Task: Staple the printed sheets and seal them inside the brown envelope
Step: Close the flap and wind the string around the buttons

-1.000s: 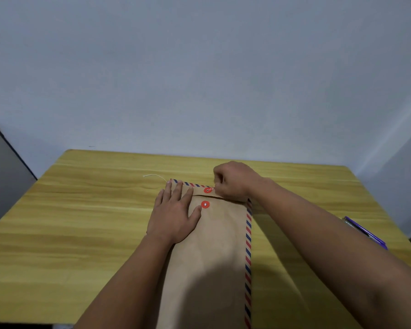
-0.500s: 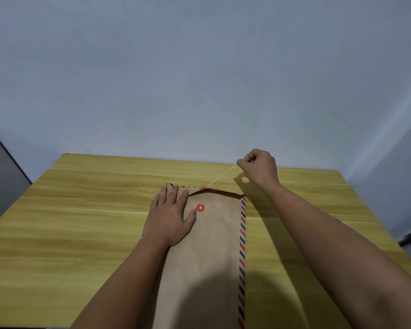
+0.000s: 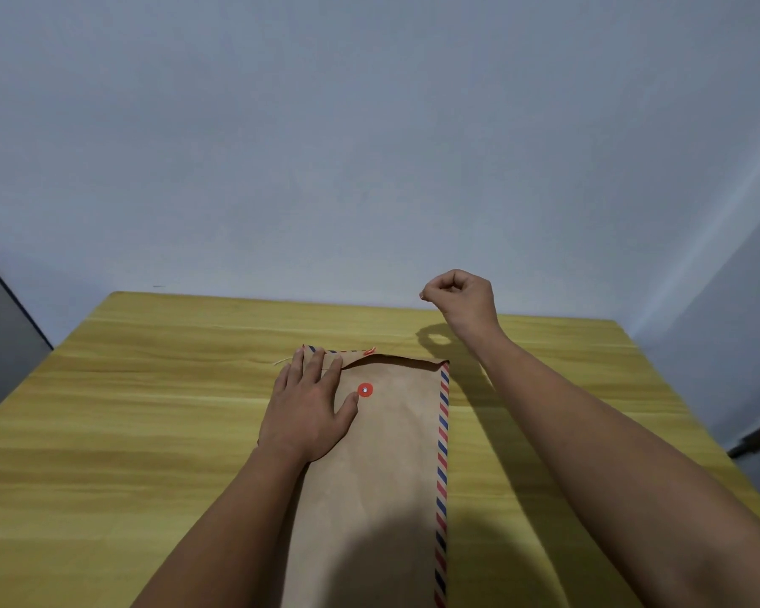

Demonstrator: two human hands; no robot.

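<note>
At bench centre, toward far edge: brown envelope, flap lifted. Left hand flat, pinning it; right hand clenched above, string not discernible. Sealing step, judged; next needs string wound onto red button. Sheets not visible.

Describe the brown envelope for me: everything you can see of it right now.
The brown envelope is matte kraft paper, lying flat and lengthwise on the yellow wooden table, its near end out of frame. A red-and-blue striped border runs down its right edge. One red button sits on the body; a second sits on the flap, which is slightly lifted, so the mouth gapes. The left hand presses flat on its upper left. The raised right hand does not touch it.
</note>
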